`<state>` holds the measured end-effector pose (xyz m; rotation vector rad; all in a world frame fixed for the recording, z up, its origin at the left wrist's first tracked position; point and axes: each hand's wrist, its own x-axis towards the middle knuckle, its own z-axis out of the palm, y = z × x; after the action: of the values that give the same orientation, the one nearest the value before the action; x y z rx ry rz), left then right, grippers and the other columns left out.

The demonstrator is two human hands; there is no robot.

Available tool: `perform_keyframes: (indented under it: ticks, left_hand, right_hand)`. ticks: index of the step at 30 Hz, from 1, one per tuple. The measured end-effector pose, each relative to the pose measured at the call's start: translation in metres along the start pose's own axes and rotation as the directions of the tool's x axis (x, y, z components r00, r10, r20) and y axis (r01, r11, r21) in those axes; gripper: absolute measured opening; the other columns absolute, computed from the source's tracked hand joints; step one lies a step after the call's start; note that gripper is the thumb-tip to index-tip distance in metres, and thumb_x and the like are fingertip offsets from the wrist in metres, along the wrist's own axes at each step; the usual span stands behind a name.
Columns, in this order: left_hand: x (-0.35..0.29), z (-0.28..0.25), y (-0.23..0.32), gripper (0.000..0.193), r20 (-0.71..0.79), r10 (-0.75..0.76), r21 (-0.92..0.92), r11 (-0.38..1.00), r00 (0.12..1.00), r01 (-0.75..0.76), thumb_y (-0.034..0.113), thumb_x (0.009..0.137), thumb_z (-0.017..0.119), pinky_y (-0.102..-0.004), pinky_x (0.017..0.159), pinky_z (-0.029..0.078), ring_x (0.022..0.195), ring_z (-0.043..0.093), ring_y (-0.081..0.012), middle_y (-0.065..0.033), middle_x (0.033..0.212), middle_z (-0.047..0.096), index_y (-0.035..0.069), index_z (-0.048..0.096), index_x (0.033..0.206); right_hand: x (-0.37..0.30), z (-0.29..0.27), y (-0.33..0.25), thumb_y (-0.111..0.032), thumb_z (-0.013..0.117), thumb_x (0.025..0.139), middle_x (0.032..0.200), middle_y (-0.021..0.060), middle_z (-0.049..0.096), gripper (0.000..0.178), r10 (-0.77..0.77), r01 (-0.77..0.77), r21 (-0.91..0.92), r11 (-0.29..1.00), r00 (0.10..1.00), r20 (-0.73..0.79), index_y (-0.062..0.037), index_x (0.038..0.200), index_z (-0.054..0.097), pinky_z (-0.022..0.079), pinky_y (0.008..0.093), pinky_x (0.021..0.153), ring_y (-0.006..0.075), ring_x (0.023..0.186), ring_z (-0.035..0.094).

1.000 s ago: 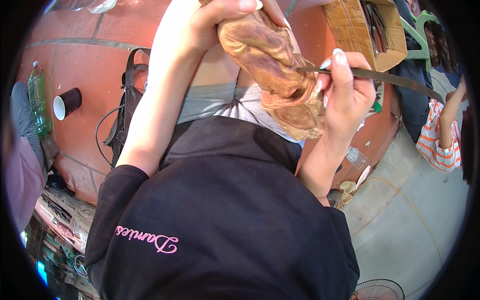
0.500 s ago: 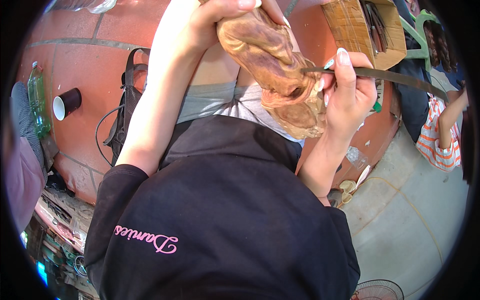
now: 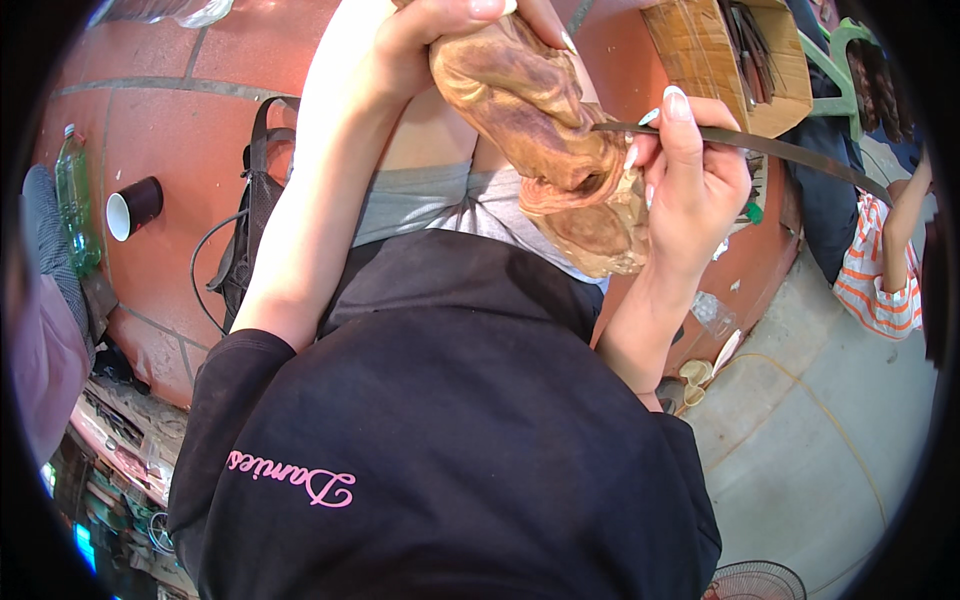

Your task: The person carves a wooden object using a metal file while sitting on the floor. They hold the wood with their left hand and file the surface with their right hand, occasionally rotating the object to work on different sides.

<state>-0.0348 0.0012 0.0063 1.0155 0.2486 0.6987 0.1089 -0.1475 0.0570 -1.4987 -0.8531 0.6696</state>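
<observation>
The fingers [image 3: 680,125] of the right hand [image 3: 703,185] are closed on a thin dark metal tool [image 3: 780,146], its tip at the wooden carving [image 3: 530,110] over the lap [image 3: 415,205]. The left hand [image 3: 425,40], partly cut off above, clamps and hides the carving's upper end. Farther out, a cardboard box [image 3: 690,55] holds slim things [image 3: 752,60], hard to make out.

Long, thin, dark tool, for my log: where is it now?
Head view, upper right: the tool is in the right hand, its tip at the brown carved wooden piece.

carving [image 3: 535,120] 1 | held tool [image 3: 775,147] 1 | green bottle [image 3: 76,200] 1 | fan [image 3: 757,580] 1
</observation>
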Motion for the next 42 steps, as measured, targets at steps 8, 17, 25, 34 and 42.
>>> perform_keyframes:
  ticks: [8,17,25,34,42]
  left_hand:
    - [0.002,-0.003,0.001,0.051,0.066,0.035,-0.015,0.999,0.997,-0.034,0.037,0.065,0.061,-0.0304,0.071,0.052,0.075,0.065,-0.0246,-0.0189,0.08,0.067,-0.011,0.066,0.083]
    - [0.001,-0.001,0.002,0.051,0.038,0.067,0.011,0.998,0.997,-0.068,0.036,0.065,0.062,-0.0303,0.07,0.052,0.075,0.065,-0.0244,-0.0191,0.08,0.067,-0.011,0.066,0.083]
    - [0.0,-0.004,0.001,0.054,0.068,0.018,-0.018,1.0,0.997,-0.017,0.038,0.064,0.062,-0.0299,0.07,0.052,0.075,0.065,-0.0242,-0.0191,0.082,0.066,-0.011,0.065,0.086]
    - [0.002,-0.005,0.002,0.055,0.089,0.024,-0.001,1.0,0.996,-0.024,0.038,0.062,0.061,-0.0304,0.072,0.051,0.077,0.065,-0.0244,-0.0189,0.083,0.066,-0.011,0.065,0.087]
    - [0.002,-0.006,0.002,0.056,0.098,0.027,0.02,0.999,0.995,-0.029,0.039,0.06,0.061,-0.0308,0.073,0.05,0.078,0.065,-0.0245,-0.0186,0.083,0.066,-0.01,0.065,0.087]
  right_hand:
    - [0.0,-0.004,0.0,-0.01,0.062,0.09,0.057,-0.0005,0.053,0.012,0.02,-0.02,0.027,0.999,1.0,-0.009,-0.0019,0.082,0.06,0.029,0.0167,0.044,0.0014,0.046,0.042]
    - [0.0,-0.003,0.004,-0.009,0.061,0.09,0.061,0.0016,0.055,0.014,-0.044,0.041,0.072,0.997,0.998,0.04,-0.0018,0.079,0.059,0.03,0.0175,0.043,0.0033,0.047,0.046]
    - [-0.003,-0.005,-0.001,-0.012,0.061,0.09,0.059,0.0009,0.053,0.017,0.019,-0.021,0.088,0.996,0.999,0.026,-0.0025,0.078,0.057,0.03,0.0181,0.041,0.0039,0.046,0.046]
    - [-0.003,-0.008,0.004,-0.015,0.054,0.095,0.062,0.0048,0.054,0.016,-0.051,0.046,0.156,0.987,0.998,0.029,-0.0011,0.088,0.055,0.032,0.0179,0.041,0.0054,0.046,0.044]
    - [-0.002,-0.002,-0.001,-0.016,0.044,0.1,0.067,0.0104,0.058,0.022,-0.003,0.008,0.186,0.983,1.0,-0.028,0.0032,0.096,0.054,0.034,0.0176,0.044,0.007,0.047,0.044]
